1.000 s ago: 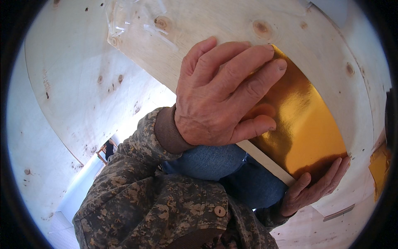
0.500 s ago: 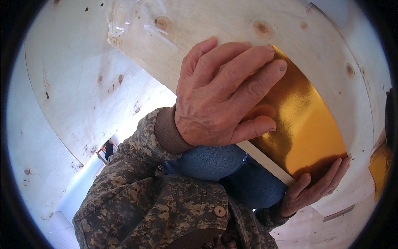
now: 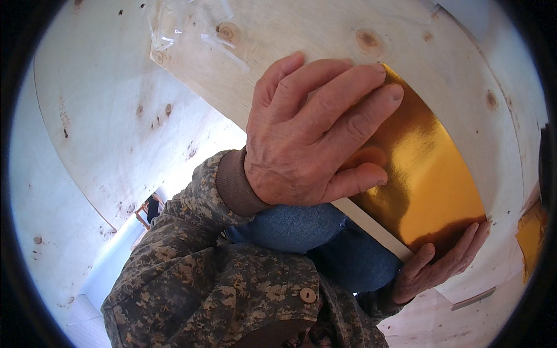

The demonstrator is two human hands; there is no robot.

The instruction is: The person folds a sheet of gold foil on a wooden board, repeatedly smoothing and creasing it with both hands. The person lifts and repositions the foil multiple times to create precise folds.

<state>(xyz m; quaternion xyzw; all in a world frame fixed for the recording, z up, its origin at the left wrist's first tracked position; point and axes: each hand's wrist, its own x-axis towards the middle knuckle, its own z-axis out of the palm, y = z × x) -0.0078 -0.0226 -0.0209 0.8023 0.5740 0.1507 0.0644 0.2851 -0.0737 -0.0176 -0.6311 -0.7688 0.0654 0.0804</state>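
Left hand (image 3: 322,133): back of it faces me, fingers slightly spread, thumb well apart from them; index and middle fingertips are at the upper end of the gold sheet (image 3: 441,185), thumb over its surface; contact under my palm is hidden, so I cannot tell how hard I press; right hand (image 3: 444,264): at the sheet's lower right end, thumb and fingers apart, the thumb by the near corner, the fingers along the end; its palm side is mostly hidden.

Sheet: mirror-bright, lying on the pale wooden table (image 3: 325,32), between my two hands, beside the near edge; it reflects my thumb.

Surroundings: clear plastic strips (image 3: 223,49) lie on the table at upper left, well apart from the sheet; a second gold piece (image 3: 531,238) shows near the right rim; my blue jeans (image 3: 290,226) show below the table edge; my jacket (image 3: 214,284) is camouflage-patterned, with a pale button (image 3: 307,295) and a brown knit cuff (image 3: 238,182).
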